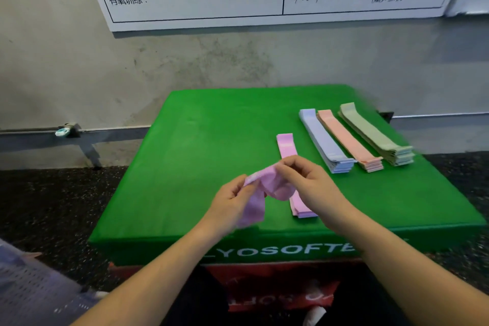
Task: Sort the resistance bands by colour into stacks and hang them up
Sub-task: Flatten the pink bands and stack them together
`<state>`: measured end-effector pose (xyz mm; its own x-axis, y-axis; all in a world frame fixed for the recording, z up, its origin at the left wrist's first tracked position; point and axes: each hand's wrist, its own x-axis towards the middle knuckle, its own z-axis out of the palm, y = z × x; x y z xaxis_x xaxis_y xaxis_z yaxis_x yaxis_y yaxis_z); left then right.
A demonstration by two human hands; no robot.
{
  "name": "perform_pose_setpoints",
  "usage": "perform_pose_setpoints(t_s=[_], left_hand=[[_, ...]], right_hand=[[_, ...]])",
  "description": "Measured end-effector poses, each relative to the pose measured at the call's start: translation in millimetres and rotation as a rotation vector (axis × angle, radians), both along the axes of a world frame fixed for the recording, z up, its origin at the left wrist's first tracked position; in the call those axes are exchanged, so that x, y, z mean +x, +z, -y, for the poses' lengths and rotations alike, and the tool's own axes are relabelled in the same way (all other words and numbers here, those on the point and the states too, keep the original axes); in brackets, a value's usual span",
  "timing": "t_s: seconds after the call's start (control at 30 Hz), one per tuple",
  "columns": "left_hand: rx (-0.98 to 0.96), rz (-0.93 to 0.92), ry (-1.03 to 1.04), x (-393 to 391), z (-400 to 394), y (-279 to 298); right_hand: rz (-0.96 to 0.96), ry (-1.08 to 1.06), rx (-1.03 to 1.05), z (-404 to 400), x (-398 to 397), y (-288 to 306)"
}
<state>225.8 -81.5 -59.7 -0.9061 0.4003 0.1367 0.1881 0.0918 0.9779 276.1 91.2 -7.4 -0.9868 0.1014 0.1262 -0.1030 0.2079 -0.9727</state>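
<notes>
I am pinching a limp pink fabric band (260,188) between my left hand (232,202) and right hand (308,184), over the flat pink stack (285,145); blue stack (324,140), peach stack (349,140) and green stack (375,135) are lying beside it on the green foam box (206,140).

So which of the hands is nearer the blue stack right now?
Right. The right hand sits just in front and left of the blue stack; the left hand is farther left, both holding the pink band.
</notes>
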Motion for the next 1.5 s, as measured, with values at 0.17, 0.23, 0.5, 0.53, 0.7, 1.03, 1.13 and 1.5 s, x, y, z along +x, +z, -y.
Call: perform_pose_setpoints(t_s=[0.17,0.23,0.5,0.53,0.7,1.03,1.13,1.5], left_hand=[[-0.192,-0.186,-0.099,10,-4,-4],[-0.222,-0.18,-0.099,13,-6,-2],[0.036,0.075,-0.318,25,-20,19],[0.122,0.146,-0.301,26,-22,24],[0.129,0.249,-0.299,31,-29,39],[0.291,0.29,-0.251,43,-36,48],[0.32,0.299,-0.222,44,-37,51],[0.283,0.21,-0.125,42,-38,53]], right_hand=[[0.159,-0.117,-0.223,-1,8,3],[0.151,-0.107,-0.233,-4,12,6],[0.145,0.146,-0.081,-12,20,24],[0.136,0.161,-0.055,-13,20,24],[0.11,0.187,0.039,-17,25,25],[-0.009,0.157,0.024,-35,34,14],[-0.087,0.106,0.02,-38,41,9],[-0.265,0.019,0.141,-38,48,-1]])
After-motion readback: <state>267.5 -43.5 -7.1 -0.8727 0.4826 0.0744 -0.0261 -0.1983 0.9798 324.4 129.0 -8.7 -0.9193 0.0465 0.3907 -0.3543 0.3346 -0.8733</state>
